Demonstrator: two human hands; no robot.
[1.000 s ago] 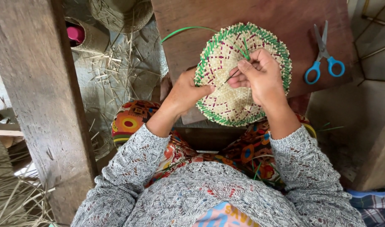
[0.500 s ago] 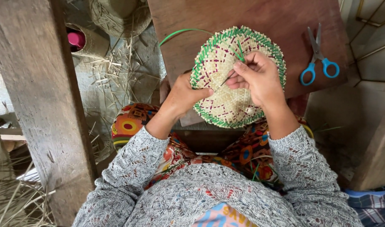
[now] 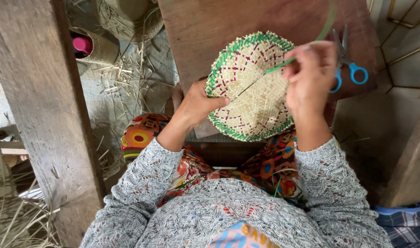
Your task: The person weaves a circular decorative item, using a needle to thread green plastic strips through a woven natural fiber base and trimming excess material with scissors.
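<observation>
A round woven straw piece (image 3: 253,89) with a green edge and dark red stitches sits against the edge of a wooden board (image 3: 246,23). My left hand (image 3: 198,108) grips its left rim, thumb lying on the weave. My right hand (image 3: 311,76) is closed on a thin green strip (image 3: 279,67) that runs from the weave up past the hand and off the top of the view. A thin needle-like tool (image 3: 251,86) lies across the weave in line with the strip.
Blue-handled scissors (image 3: 350,66) lie on the board right of my right hand. A thick wooden post (image 3: 44,110) stands at the left. Loose straw (image 3: 123,80) litters the floor beside woven baskets (image 3: 127,18), one holding a pink object (image 3: 83,44).
My right hand has lifted off the weave's centre and moved right, pulling the green strip out taut. The left hand keeps its hold on the rim.
</observation>
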